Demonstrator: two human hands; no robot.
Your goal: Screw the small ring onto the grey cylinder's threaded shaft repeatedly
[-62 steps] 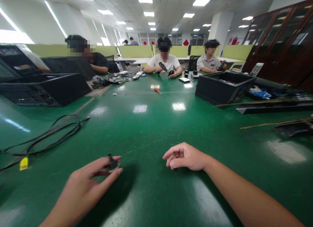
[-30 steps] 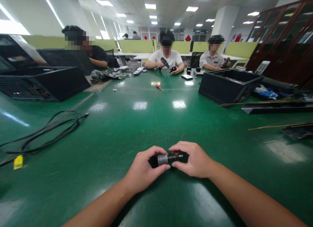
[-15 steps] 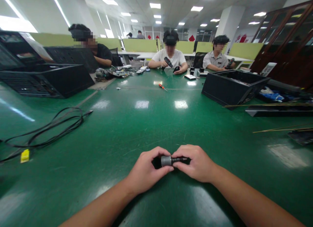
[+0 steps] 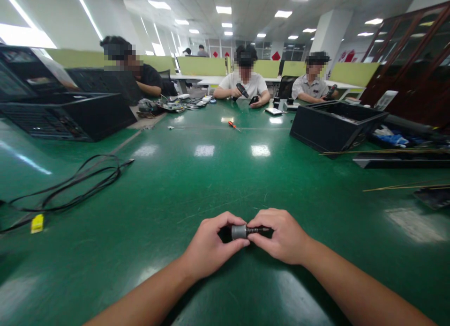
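Note:
A short grey metal cylinder with a dark, ribbed, pointed shaft (image 4: 239, 231) lies sideways between my two hands, low over the green table (image 4: 225, 185). It looks like a screwdriver bit in a holder, but its exact kind is unclear. My left hand (image 4: 211, 245) is closed around the grey cylinder, thumb and fingertips pinching it from both sides. Facing it, my right hand (image 4: 284, 234) pinches at the shaft end, where the shaft leaves the cylinder. The fingertips of both hands almost meet, and the shaft's tip points into my right palm.
A black computer case (image 4: 70, 115) stands at left and another black case (image 4: 330, 124) at right. Black cables (image 4: 80, 183) with a yellow tag (image 4: 37, 224) lie on the left. An orange screwdriver (image 4: 232, 125) lies further off. Several people sit across, one holding a power screwdriver (image 4: 242, 89).

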